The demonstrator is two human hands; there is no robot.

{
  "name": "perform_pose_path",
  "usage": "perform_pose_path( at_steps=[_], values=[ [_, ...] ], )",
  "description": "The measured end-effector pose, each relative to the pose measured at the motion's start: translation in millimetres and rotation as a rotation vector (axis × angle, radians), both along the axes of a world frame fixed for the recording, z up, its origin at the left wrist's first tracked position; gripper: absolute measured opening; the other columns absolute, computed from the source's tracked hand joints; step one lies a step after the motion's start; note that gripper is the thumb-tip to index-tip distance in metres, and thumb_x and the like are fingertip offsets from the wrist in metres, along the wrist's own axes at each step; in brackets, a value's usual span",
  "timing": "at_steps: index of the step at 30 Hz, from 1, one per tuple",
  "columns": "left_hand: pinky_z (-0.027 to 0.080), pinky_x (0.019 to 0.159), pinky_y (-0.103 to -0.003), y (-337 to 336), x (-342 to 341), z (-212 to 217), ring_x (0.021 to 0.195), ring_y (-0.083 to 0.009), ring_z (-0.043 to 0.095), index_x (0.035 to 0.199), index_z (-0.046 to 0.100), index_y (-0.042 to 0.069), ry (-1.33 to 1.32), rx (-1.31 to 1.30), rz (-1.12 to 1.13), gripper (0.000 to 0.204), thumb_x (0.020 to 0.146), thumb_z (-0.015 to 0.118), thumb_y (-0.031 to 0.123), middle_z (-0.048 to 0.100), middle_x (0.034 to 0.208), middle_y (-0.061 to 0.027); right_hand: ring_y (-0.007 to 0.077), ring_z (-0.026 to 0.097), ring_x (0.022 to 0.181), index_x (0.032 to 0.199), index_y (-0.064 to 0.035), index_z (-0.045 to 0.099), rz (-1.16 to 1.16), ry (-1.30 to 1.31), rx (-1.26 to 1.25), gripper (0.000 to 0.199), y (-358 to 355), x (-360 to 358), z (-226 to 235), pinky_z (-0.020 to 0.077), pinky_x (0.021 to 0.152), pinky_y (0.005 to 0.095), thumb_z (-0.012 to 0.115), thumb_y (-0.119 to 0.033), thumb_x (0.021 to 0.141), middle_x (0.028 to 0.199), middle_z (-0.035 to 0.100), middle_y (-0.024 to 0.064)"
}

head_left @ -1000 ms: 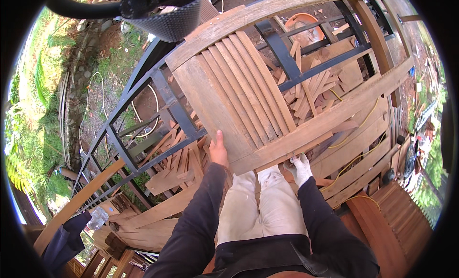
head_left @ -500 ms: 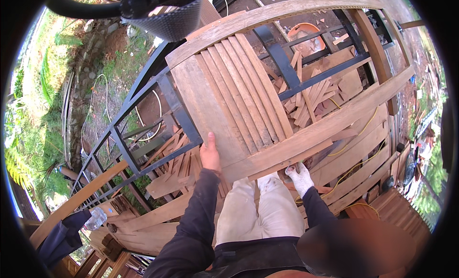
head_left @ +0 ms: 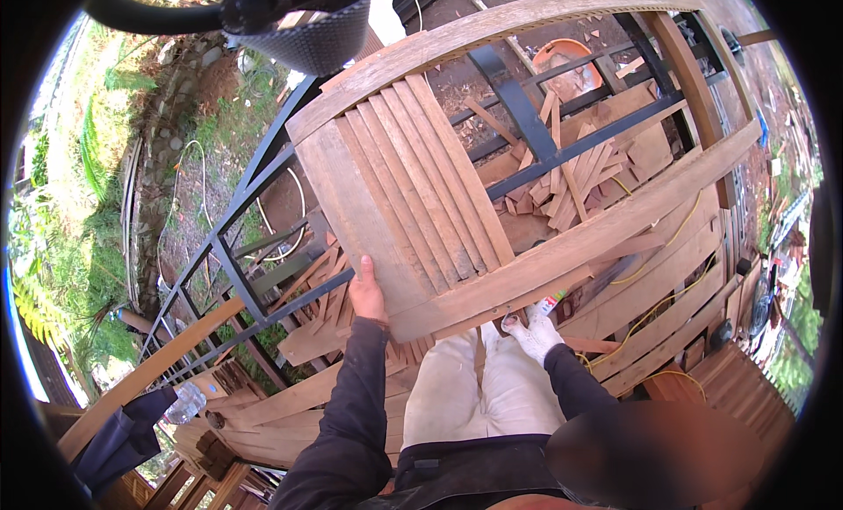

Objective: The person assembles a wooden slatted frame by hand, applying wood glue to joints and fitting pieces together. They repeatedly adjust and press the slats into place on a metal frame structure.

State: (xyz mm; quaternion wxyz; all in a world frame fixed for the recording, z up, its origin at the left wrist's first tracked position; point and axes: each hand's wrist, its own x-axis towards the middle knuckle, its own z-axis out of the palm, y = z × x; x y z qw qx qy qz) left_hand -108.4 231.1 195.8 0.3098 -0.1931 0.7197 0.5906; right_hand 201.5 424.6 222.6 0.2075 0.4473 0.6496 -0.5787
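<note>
I hold a wooden slatted panel (head_left: pixel 413 194) tilted up in front of me; its several slats are joined to two long curved rails. My left hand (head_left: pixel 367 290), bare, grips the panel's lower left corner by the widest slat. My right hand (head_left: pixel 534 333), in a white glove, is tucked under the lower rail (head_left: pixel 597 238) and grips its underside. My pale trousers show just below both hands.
A black metal frame (head_left: pixel 527 128) stands under and behind the panel, over a pile of wood offcuts (head_left: pixel 571 172). An orange bucket (head_left: pixel 571 55) sits beyond. Planks and a yellow cord (head_left: pixel 667 308) lie to the right, a plastic bottle (head_left: pixel 186 403) at lower left.
The panel stays in both hands at about the same tilt. My left hand has shifted slightly along its lower edge, and my right hand has moved a little to the right.
</note>
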Motion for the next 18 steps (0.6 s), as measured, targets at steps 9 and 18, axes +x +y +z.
perform_pose_path(
  at_steps=[9,18],
  values=[
    [0.048,0.107,-0.038,-26,-22,-40,0.122,-0.0257,0.063,0.144,0.052,-0.008,-0.028,-0.04,-0.018,0.071,0.105,0.059,0.051,0.064,0.138,-0.0169,0.045,0.056,0.13,0.145,0.0087,0.048,0.363,0.152,0.198,0.08,-13,1,-58,0.0446,0.111,0.049,0.055,-0.056,0.1,0.14,0.057,0.0318],
    [0.051,0.104,-0.04,-30,-21,-35,0.117,-0.0275,0.066,0.141,0.055,-0.006,-0.083,0.037,0.001,0.068,0.106,0.057,0.052,0.066,0.134,-0.0167,0.0257,0.059,0.121,0.132,-0.0067,0.059,-1.022,0.327,-0.811,0.037,-70,-11,-183,0.0466,0.109,0.0376,0.049,-0.031,0.106,0.127,0.066,0.0111]
  ],
)
